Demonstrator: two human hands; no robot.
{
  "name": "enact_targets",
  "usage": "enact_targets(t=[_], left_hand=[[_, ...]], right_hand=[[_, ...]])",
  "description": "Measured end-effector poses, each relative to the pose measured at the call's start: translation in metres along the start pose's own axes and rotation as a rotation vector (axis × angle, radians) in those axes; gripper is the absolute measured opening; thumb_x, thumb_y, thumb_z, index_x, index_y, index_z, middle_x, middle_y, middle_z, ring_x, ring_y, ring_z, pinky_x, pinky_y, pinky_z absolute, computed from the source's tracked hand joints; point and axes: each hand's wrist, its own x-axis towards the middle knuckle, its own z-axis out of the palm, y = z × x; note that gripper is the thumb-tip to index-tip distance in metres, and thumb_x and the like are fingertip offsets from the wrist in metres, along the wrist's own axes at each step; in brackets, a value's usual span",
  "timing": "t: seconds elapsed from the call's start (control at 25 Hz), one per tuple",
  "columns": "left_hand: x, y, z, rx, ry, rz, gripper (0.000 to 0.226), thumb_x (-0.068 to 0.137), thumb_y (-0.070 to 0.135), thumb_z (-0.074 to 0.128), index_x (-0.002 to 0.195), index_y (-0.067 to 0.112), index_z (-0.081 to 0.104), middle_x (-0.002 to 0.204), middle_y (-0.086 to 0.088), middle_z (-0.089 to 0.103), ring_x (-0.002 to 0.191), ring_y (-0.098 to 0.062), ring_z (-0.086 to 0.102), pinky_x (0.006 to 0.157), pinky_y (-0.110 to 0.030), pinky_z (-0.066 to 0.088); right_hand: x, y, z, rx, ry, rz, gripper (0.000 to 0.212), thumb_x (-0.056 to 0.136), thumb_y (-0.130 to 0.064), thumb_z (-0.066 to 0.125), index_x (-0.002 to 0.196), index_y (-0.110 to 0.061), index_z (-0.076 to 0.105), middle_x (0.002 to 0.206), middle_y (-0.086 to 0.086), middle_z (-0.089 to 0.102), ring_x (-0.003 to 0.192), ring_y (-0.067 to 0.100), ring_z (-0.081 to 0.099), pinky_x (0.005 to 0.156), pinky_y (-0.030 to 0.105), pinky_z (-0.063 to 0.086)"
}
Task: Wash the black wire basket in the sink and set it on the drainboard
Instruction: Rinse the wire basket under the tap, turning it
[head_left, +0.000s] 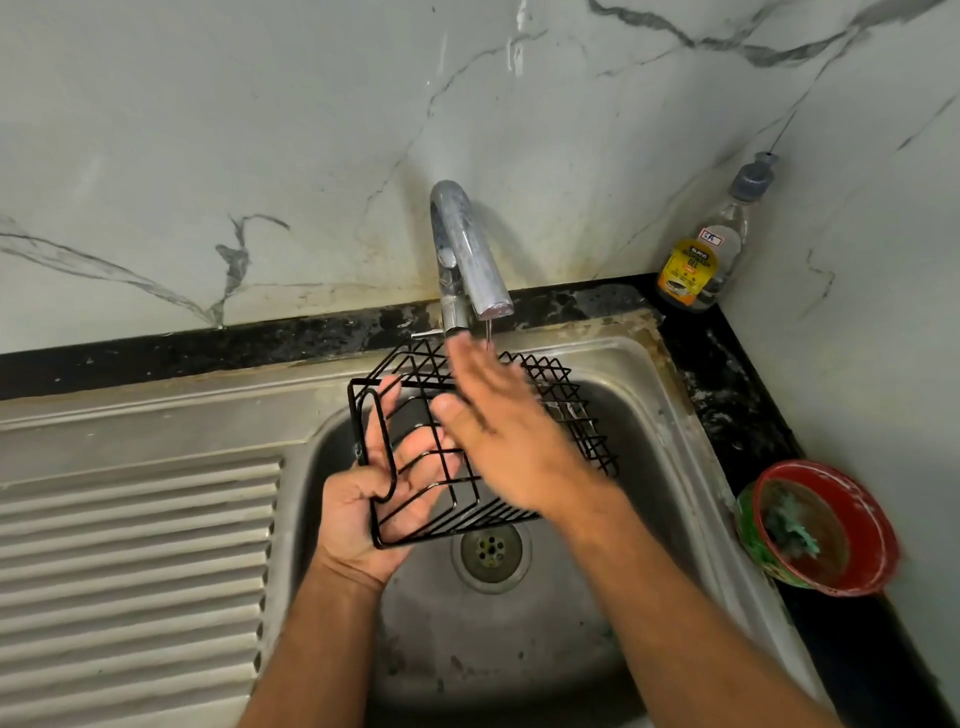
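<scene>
Washing step judged in hand. Sink (644, 415) lay under both hands; drainboard (140, 545) left of the left hand (374, 499), nothing seen on it. Black wire basket (467, 441) was gripped by the left hand under the tap (467, 249); right hand (498, 431), blurred, flat and released, was laid across the wires. Thin trickle seen. Next: rinse, then leftward carry. Red bowl (826, 525), soap bottle (701, 254) right of the right hand, not obstructing.

The black wire basket (550, 405) hangs tilted over the steel sink (649, 415). The ribbed drainboard (135, 551) lies just left.
</scene>
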Motion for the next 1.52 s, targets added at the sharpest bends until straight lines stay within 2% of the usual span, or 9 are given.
enact_targets(t=[0.16,0.32,0.44,0.68,0.76,0.92,1.04,1.32,1.52], left_hand=[[-0.008,-0.008,-0.016,-0.098,0.151,-0.026,0.087,0.078,-0.014,0.021,0.157,0.020,0.038,0.114,-0.024,0.064,0.111,-0.034,0.062,0.096,-0.037,0.047],[-0.004,-0.007,-0.006,-0.236,-0.099,-0.116,0.103,0.069,-0.012,-0.011,0.158,0.015,0.034,0.098,-0.013,0.040,0.086,-0.026,0.039,0.092,-0.043,0.050],[-0.004,-0.006,-0.010,-0.284,-0.190,-0.122,0.108,0.066,-0.013,-0.013,0.157,0.016,0.037,0.115,-0.022,0.054,0.100,-0.030,0.053,0.099,-0.046,0.047],[0.002,0.010,0.021,0.418,0.695,-0.022,0.059,0.087,-0.008,0.033,0.102,0.022,0.082,0.061,0.000,0.063,0.050,-0.013,0.062,0.044,-0.027,0.055],[0.018,0.012,0.020,0.656,0.751,0.114,0.038,0.099,0.013,0.042,0.126,0.016,0.069,0.076,-0.002,0.072,0.065,-0.018,0.068,0.053,-0.029,0.055],[0.027,0.021,0.037,0.890,0.691,0.230,0.070,0.088,0.042,0.067,0.151,0.026,0.041,0.139,-0.011,0.063,0.127,-0.028,0.060,0.104,-0.046,0.049],[0.036,0.032,0.036,1.113,0.560,0.049,0.078,0.076,0.003,0.079,0.137,0.036,0.045,0.107,0.006,0.075,0.103,-0.016,0.069,0.089,-0.032,0.053],[0.035,0.035,0.042,1.301,0.635,0.070,0.061,0.073,-0.001,0.078,0.114,0.027,0.042,0.080,0.016,0.070,0.067,-0.006,0.063,0.063,-0.030,0.054],[0.037,0.044,0.046,1.329,0.819,0.152,0.058,0.068,0.011,0.082,0.102,0.041,0.045,0.093,0.012,0.054,0.074,-0.009,0.053,0.071,-0.029,0.046]], right_hand=[[-0.008,0.001,0.014,-0.072,0.127,-0.317,0.061,0.103,-0.055,0.020,0.159,-0.031,0.008,0.167,-0.012,0.000,0.153,0.005,-0.009,0.126,0.038,-0.007],[-0.003,0.042,0.010,0.050,0.196,0.047,0.063,0.098,-0.068,0.020,0.156,-0.047,0.006,0.167,-0.017,0.000,0.152,0.003,-0.010,0.125,0.050,-0.005],[-0.005,0.048,0.011,0.012,0.315,0.037,0.064,0.095,-0.071,0.026,0.155,-0.047,0.023,0.154,-0.010,0.039,0.150,0.009,0.017,0.123,0.054,0.002],[0.013,0.029,-0.018,-0.166,0.386,-0.006,0.075,0.081,-0.082,0.030,0.145,-0.045,0.045,0.095,-0.010,0.049,0.104,0.010,0.042,0.089,0.029,0.012],[0.019,0.027,-0.023,-0.241,0.426,0.001,0.078,0.080,-0.083,0.033,0.145,-0.043,0.047,0.091,-0.010,0.049,0.100,0.011,0.041,0.088,0.029,0.011],[0.024,0.022,-0.017,-0.372,0.560,-0.026,0.077,0.078,-0.084,0.031,0.137,-0.041,0.057,0.088,-0.011,0.047,0.094,0.012,0.042,0.094,0.037,0.016],[0.024,0.025,-0.013,-0.449,0.661,-0.099,0.068,0.079,-0.078,0.045,0.130,-0.038,0.065,0.084,-0.006,0.053,0.093,0.018,0.050,0.095,0.042,0.022],[0.020,0.027,-0.003,-0.530,0.676,-0.241,0.061,0.081,-0.068,0.060,0.130,-0.033,0.066,0.092,0.002,0.059,0.095,0.023,0.053,0.096,0.048,0.027],[0.016,0.012,0.011,-0.584,0.585,-0.180,0.066,0.100,-0.055,0.041,0.157,-0.024,0.030,0.161,0.024,0.021,0.151,0.041,0.013,0.121,0.060,0.015]])
